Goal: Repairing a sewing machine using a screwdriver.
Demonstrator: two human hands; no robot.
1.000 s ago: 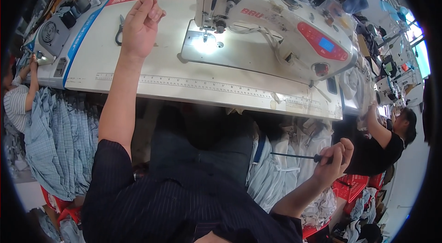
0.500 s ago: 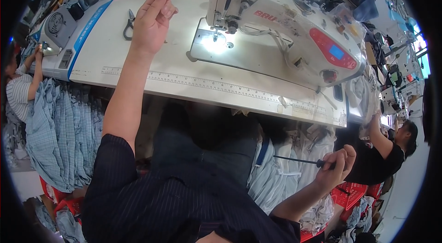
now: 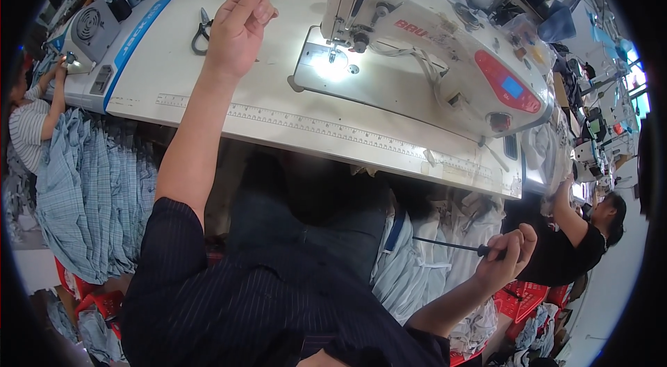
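Observation:
My left hand (image 3: 238, 32) is raised over the far left part of the sewing table (image 3: 278, 40), its fingers pinched together. Whatever they may hold is too small to make out. Low on the right, beside the table's front edge, my right hand (image 3: 506, 256) is wrapped round the dark handle of a screwdriver (image 3: 446, 244). Its long thin shaft points left, in front of hanging pale fabric. A white sewing machine (image 3: 424, 40) stands on the table to the right of my left hand, its lamp lighting the needle plate. Dark-handled scissors (image 3: 201, 37) lie just left of that hand.
A printed ruler strip (image 3: 313, 125) runs along the table's front edge. Plaid garments (image 3: 90, 200) hang at the left, pale garments (image 3: 417, 270) at the right. Co-workers sit at machines on both sides. Red baskets (image 3: 517, 301) stand low at the right; plastic bags lie behind the machine.
The view has shifted slightly, so the table and machine appear a little further right. Both hands keep nearly the same pose, the right one still holding the screwdriver.

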